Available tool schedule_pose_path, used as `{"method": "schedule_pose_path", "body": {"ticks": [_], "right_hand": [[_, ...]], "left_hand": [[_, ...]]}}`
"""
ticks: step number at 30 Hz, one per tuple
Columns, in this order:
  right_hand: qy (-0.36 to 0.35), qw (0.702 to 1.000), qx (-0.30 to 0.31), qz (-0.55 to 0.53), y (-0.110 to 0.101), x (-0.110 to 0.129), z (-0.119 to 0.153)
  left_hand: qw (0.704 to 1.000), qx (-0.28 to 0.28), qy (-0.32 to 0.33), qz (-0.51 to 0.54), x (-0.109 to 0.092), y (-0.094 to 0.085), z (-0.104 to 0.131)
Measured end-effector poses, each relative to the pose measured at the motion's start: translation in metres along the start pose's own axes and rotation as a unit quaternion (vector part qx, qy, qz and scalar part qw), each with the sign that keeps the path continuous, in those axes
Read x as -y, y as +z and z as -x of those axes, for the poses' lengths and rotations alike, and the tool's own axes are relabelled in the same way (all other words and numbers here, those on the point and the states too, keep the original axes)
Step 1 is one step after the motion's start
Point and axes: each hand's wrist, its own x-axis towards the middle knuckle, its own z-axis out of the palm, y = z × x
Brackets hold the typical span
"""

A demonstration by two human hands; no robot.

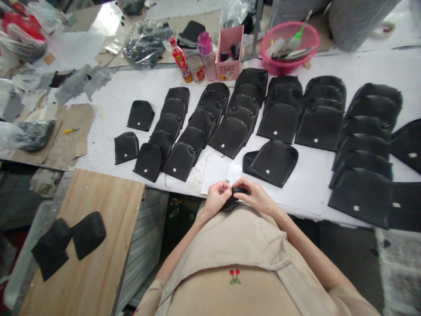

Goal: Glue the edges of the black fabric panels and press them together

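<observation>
Close to my body at the table's front edge, my left hand and my right hand pinch a black leather-like piece between them. Both hands are closed on it, and much of it is hidden by fingers and apron. Just beyond, a folded black pouch-like piece with a small white tag lies on the white table. Overlapping rows of similar black pieces spread across the table, several with a small white square near the lower edge.
At the back stand a pink basket with tools, a pink box, a purple-capped bottle and a red-capped drink bottle. To the left, a wooden board bears black pieces. A yellow pen lies on cardboard.
</observation>
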Motion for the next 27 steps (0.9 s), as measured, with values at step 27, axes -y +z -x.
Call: {"method": "schedule_pose_path", "body": {"ticks": [27], "right_hand": [[-0.129,0.991,-0.021,0.037,-0.007,-0.019,0.004]], "left_hand": [[0.999,0.045,0.030,0.007,-0.003,-0.004,0.000]]}}
